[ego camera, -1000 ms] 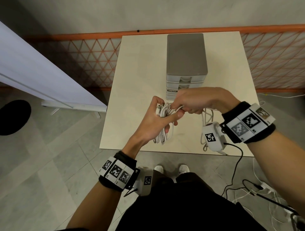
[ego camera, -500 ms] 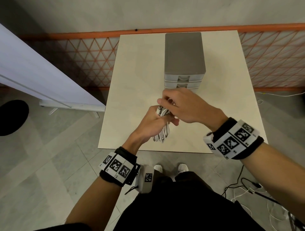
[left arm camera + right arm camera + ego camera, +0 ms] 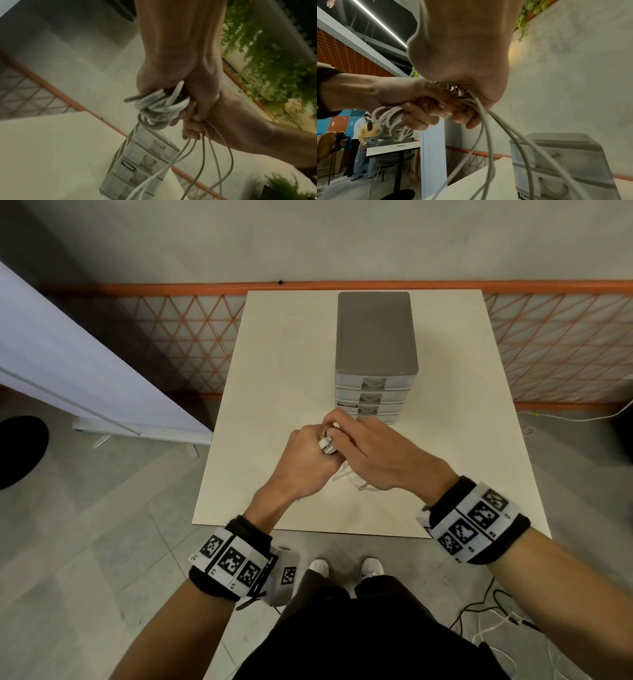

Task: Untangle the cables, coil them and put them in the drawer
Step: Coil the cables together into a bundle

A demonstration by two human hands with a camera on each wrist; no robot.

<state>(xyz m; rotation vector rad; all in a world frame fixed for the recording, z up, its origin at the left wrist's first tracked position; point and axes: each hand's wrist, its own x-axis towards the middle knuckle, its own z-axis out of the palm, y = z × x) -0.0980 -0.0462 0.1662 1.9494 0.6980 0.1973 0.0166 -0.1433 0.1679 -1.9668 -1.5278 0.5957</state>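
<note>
A bundle of white cable (image 3: pixel 327 444) hangs between both hands above the cream table (image 3: pixel 267 364), just in front of the grey drawer unit (image 3: pixel 374 337). My left hand (image 3: pixel 305 462) grips the coiled part (image 3: pixel 157 106) in its fist. My right hand (image 3: pixel 375 455) lies palm down over the top of the coil, fingers curled on it. Loose strands (image 3: pixel 489 142) run out of the right hand and hang in loops (image 3: pixel 351 481) toward the table. All drawer fronts (image 3: pixel 373 397) are shut. Most of the coil is hidden by the hands in the head view.
An orange mesh railing (image 3: pixel 555 344) runs behind and beside the table. A white board (image 3: pixel 68 364) leans at the left. Dark and white cords (image 3: pixel 493 621) lie on the floor at the lower right. Two people (image 3: pixel 363 136) stand far off by another table (image 3: pixel 392 148).
My right hand has turned palm down and come leftward over the top of the coil. The long loops that hung at the right are drawn in under the hands.
</note>
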